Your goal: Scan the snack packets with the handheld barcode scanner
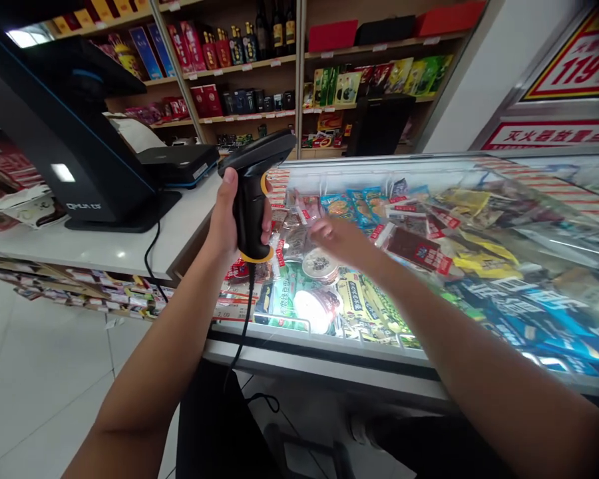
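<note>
left hand [228,216]: wrapped around the scanner [253,193] handle, held upright above the freezer's near left corner.
scanner: black with yellow trim, long axis vertical, head aimed right.
right hand [335,237]: blurred, fingers spread, holding nothing, over packets [414,247] in the freezer [329,356], just right of the scanner.

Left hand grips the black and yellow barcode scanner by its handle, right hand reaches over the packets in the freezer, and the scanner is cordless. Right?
Not quite. The head view shows a black cord hanging from the base of the scanner, so it is corded. The rest holds: the left hand grips its handle, and the right hand reaches over the packets in the freezer.
</note>
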`<state>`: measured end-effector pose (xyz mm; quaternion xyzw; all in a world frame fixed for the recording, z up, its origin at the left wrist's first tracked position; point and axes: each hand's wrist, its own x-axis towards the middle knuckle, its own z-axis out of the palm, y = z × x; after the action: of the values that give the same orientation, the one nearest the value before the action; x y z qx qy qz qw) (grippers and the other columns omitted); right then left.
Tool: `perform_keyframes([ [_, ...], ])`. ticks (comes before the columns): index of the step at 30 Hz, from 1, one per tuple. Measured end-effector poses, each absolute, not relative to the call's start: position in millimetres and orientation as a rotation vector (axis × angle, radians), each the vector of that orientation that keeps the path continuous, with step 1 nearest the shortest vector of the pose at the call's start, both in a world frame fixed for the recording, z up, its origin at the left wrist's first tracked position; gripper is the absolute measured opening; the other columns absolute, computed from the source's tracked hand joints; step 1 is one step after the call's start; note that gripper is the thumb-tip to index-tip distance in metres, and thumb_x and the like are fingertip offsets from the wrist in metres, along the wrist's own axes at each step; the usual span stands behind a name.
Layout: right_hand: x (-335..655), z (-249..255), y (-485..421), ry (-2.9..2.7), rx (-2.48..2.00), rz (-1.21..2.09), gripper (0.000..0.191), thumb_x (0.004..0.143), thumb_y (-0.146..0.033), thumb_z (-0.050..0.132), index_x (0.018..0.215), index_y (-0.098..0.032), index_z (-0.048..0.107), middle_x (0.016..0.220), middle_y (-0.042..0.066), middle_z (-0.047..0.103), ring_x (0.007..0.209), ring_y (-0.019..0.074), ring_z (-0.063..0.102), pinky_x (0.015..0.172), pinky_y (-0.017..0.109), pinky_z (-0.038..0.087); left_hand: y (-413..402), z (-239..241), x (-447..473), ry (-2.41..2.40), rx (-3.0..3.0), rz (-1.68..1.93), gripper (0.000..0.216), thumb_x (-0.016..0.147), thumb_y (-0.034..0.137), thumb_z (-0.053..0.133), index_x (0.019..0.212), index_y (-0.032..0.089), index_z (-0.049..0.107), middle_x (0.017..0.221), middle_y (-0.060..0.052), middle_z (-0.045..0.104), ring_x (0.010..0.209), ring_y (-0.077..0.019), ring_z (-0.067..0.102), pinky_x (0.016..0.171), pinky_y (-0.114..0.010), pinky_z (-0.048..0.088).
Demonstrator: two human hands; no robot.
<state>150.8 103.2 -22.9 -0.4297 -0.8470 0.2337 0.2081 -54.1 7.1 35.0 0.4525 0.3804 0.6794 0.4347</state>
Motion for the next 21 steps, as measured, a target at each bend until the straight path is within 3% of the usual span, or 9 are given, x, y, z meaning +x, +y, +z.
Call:
perform_keyframes([
  [4,104,-43,62,-2.577,-1.135,0.632,0.05,0.101,-0.069,0.06,0.104,-0.023,0.079,0.121,0.016,0.075,0.122,0.0392,0.066,0.102,0.06,0.053,7,31,-56,0.896,1.163,1.685,0.071,0.1,0.082,0.038,0.118,0.021,0.068,0.057,0.002,0.053,0.044,-0.0155,0.059,0.04,-0.022,0.036],
  [7,95,-47,55,-2.55,-1.211,0.625,0.033,0.1,-0.055,0.071,0.094,-0.024,0.081,0.123,0.013,0.075,0.131,0.041,0.06,0.108,0.061,0.046,7,30,-59,0.827,1.297,1.592,0.07,0.101,0.079,0.039,0.125,0.019,0.066,0.063,0.0,0.061,0.05,-0.0169,0.065,0.042,-0.024,0.042],
  [10,102,-43,61,-2.449,-1.215,0.857,0.023,0.104,-0.041,0.068,0.095,-0.023,0.079,0.119,0.009,0.077,0.121,0.033,0.067,0.104,0.051,0.05,8,30,-59,0.839,1.296,1.589,0.069,0.102,0.078,0.038,0.128,0.02,0.064,0.071,-0.003,0.068,0.06,-0.0194,0.072,0.046,-0.026,0.048],
  [13,106,-44,63,-2.401,-1.177,0.877,0.031,0.104,-0.05,0.067,0.109,-0.022,0.078,0.122,0.012,0.075,0.117,0.032,0.069,0.1,0.047,0.053,9,30,-57,0.91,1.279,1.615,0.073,0.1,0.082,0.035,0.126,0.021,0.064,0.071,-0.003,0.067,0.062,-0.0211,0.075,0.044,-0.025,0.045],
  [17,96,-54,55,-2.453,-1.276,0.591,0.052,0.093,-0.068,0.074,0.114,-0.021,0.078,0.132,0.019,0.066,0.133,0.0439,0.057,0.107,0.061,0.046,12,29,-57,1.022,1.248,1.629,0.076,0.098,0.086,0.033,0.126,0.022,0.064,0.069,-0.002,0.064,0.062,-0.0222,0.074,0.043,-0.024,0.044],
  [21,87,-61,50,-2.457,-1.314,0.594,0.038,0.092,-0.061,0.078,0.104,-0.025,0.081,0.13,0.016,0.064,0.137,0.0432,0.052,0.11,0.062,0.041,13,26,-57,1.078,1.243,1.629,0.075,0.097,0.087,0.034,0.127,0.025,0.063,0.067,-0.001,0.063,0.06,-0.0222,0.073,0.043,-0.025,0.044],
])
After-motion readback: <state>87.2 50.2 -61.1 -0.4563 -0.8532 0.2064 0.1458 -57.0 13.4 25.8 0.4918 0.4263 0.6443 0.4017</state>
